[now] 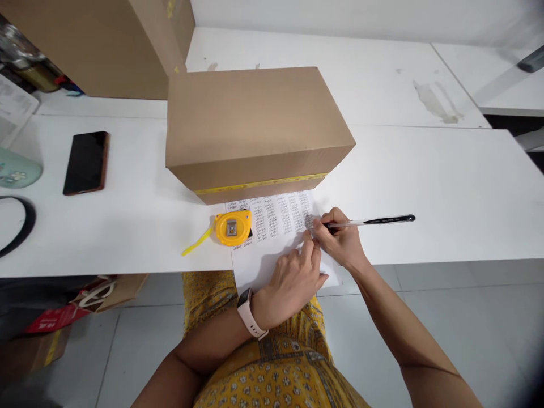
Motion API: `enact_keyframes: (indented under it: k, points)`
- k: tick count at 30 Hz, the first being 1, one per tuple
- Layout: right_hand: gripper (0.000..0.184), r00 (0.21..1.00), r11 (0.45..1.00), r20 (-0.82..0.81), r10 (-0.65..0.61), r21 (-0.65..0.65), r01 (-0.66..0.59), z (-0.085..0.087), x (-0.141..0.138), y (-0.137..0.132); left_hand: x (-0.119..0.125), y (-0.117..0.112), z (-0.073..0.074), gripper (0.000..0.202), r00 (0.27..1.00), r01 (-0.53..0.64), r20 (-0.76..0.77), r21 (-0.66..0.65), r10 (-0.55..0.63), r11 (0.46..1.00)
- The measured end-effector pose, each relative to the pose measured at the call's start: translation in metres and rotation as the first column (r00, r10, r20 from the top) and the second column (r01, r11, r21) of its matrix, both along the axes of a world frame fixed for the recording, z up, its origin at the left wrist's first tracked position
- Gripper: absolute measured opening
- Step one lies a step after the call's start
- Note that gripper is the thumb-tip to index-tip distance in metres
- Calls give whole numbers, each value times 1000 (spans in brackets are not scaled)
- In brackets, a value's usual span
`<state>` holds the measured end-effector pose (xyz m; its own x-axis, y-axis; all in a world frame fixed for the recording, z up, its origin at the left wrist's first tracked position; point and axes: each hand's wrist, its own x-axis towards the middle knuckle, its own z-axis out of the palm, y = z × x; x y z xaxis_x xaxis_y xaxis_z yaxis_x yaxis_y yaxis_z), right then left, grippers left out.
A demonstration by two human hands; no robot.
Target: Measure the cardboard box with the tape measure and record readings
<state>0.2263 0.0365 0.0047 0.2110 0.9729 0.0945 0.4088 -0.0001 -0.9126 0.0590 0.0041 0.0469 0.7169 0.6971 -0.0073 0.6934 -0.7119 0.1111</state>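
Note:
My right hand (341, 238) grips a black-and-clear pen (382, 220), its tip down by the last column of handwriting on a white sheet of paper (250, 266). Close beside it, my left hand (295, 269) lies on the paper with its fingers bent a little and apart, holding nothing. Rows of small handwritten entries fill the upper part of the sheet. A yellow tape measure (233, 228) sits on the sheet's left edge, its short yellow strap pointing left. The sheet's top edge meets a closed cardboard box (255, 119), and its lower end hangs past the table edge.
The white table (425, 187) runs left to right. On its left are a phone (86, 162), a green flowered container (19, 170) and a black ring-shaped rim (29, 218). A larger cardboard box (106, 45) stands behind. Bags (110, 292) sit below the table.

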Motion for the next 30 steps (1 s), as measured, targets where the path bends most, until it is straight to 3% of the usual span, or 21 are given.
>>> enact_keyframes:
  k: [16, 30]
  points:
    - [26, 999, 999, 26, -47, 24, 46, 2, 0, 1, -2, 3, 8, 61, 999, 29, -41, -12, -30, 999]
    - [26, 999, 999, 28, -26, 29, 25, 0, 2, 1, -3, 1, 4, 60, 999, 33, -30, 15, -33, 999]
